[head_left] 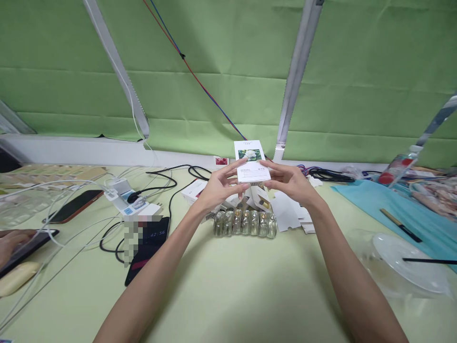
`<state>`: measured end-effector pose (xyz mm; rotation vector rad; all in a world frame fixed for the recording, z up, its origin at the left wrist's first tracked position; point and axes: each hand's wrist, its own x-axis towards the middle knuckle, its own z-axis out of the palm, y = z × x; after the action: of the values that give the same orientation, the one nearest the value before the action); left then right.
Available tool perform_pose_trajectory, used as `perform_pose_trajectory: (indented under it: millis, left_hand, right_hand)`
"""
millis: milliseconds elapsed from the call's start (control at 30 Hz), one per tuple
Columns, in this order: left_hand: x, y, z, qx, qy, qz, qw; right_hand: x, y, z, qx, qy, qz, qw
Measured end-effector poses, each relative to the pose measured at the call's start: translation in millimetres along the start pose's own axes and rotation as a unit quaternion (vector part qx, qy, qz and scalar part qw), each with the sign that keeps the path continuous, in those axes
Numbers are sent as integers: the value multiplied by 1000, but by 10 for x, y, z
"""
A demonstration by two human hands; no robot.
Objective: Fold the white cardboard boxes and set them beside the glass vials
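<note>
Both my hands hold up a small white carton [250,159] with a flower picture on its front, above the middle of the pale green table [228,286]. My left hand [220,186] pinches its left edge and my right hand [287,180] grips its right edge, fingers curled. Just below lies a row of several small clear glass bottles [245,223] with gold caps. Behind the bottles sit more white cartons and flattened packaging [289,214].
A dark phone [148,250], a white power strip [130,202] and tangled cables lie at left. Another person's hand [14,238] rests on a tablet at far left. A clear plastic plate [407,262] and a blue cloth [392,207] are at right.
</note>
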<state>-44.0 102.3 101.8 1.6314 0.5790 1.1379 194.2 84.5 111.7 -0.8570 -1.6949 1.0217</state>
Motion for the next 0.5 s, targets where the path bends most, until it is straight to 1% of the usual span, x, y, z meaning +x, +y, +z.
perform_pose_trajectory:
  millis: [333,500]
  left_hand:
    - [5,6,3,-2,2,0,1000]
    - [4,4,6,3,6,0,1000]
  right_hand:
    - [9,12,-2,-7,2,-14,1000]
    - [1,-11,6,-5,1,-4,1000]
